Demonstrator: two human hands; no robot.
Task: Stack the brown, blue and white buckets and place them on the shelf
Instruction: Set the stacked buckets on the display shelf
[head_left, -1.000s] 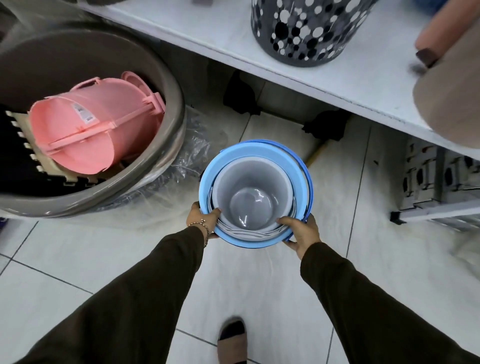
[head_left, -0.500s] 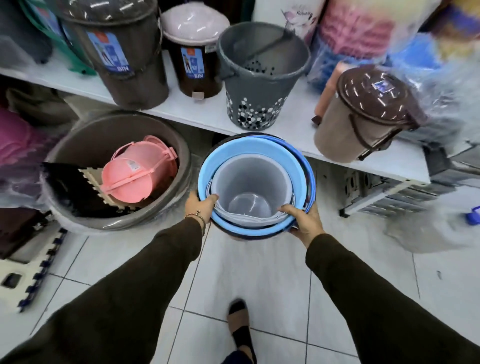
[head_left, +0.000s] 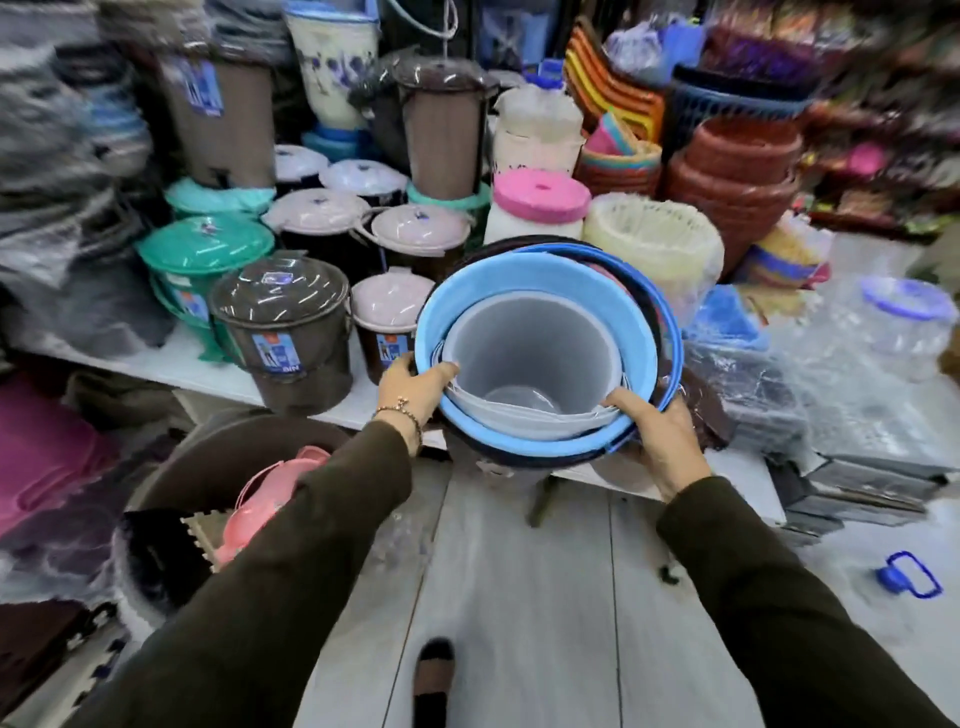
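Right, shelf (head_left: 197, 371) first: white, long, packed with lidded bins, a brown lidded bin (head_left: 283, 332) at the front edge, a teal lidded bin (head_left: 205, 249) behind it to the left, a pink-lidded tub (head_left: 540, 200) further back. Edges of the frame are blurred, goods there unclear.

Floor (head_left: 519, 597) is pale tile. Low on the left sits a big dark basin (head_left: 208, 467) with a pink bucket (head_left: 265, 499) lying in it. One shoe (head_left: 434, 675) shows at the bottom.

Nested stack is held up in front of the shelf edge, mouth tilted toward me. Brown bucket (head_left: 519, 462) outermost, only its dark rim and lower wall showing. Blue bucket (head_left: 540, 280) sits inside it. White bucket (head_left: 530, 353) sits inside the blue one, pushed toward the near side. I cannot tell whether the stack's base touches the shelf.

My left hand (head_left: 415, 387) grips the near left rim, thumb hooked over into the white bucket, fingers (head_left: 400, 366) wrapped outside. My right hand (head_left: 660, 441) clamps the near right rim, thumb over the edge, the rest curled under. Both closed tight on the stack. Dark sleeves on both arms, a bracelet (head_left: 402, 413) at the left wrist.
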